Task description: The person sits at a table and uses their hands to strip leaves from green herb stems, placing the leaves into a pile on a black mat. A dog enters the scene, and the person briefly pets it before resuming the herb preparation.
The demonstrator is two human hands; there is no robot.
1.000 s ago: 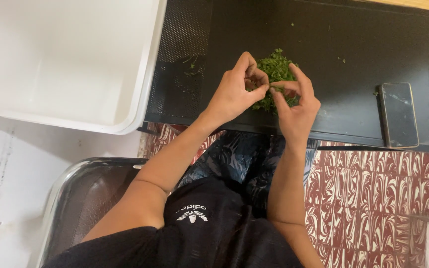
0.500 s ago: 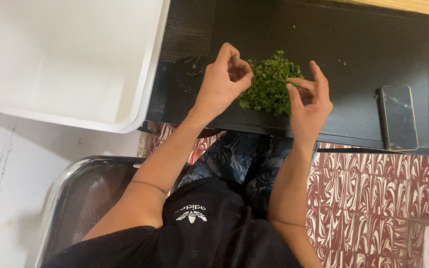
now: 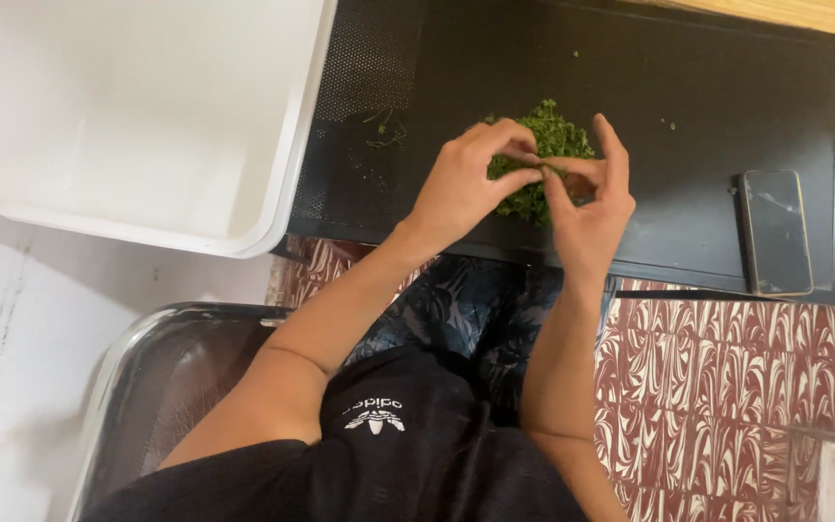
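Observation:
A small heap of green leafy herbs (image 3: pixel 551 145) lies on a black tabletop (image 3: pixel 698 106). My left hand (image 3: pixel 471 184) rests on the heap's left side, thumb and fingers pinched together on a bit of the greens. My right hand (image 3: pixel 591 208) meets it from the right, its thumb and forefinger pinching the same sprig at the heap's near edge, the other fingers raised. A few loose green scraps (image 3: pixel 379 130) lie to the left on the perforated part of the table.
A large white plastic tub (image 3: pixel 128 116) stands at the left, butting against the table. A dark phone (image 3: pixel 775 232) lies near the table's right front corner. Below are a metal-rimmed basin (image 3: pixel 147 387) and a red-and-white patterned floor (image 3: pixel 727 387).
Both hands had spread apart across the herbs half a second ago; now they have come back together, pinching at the near side of the heap.

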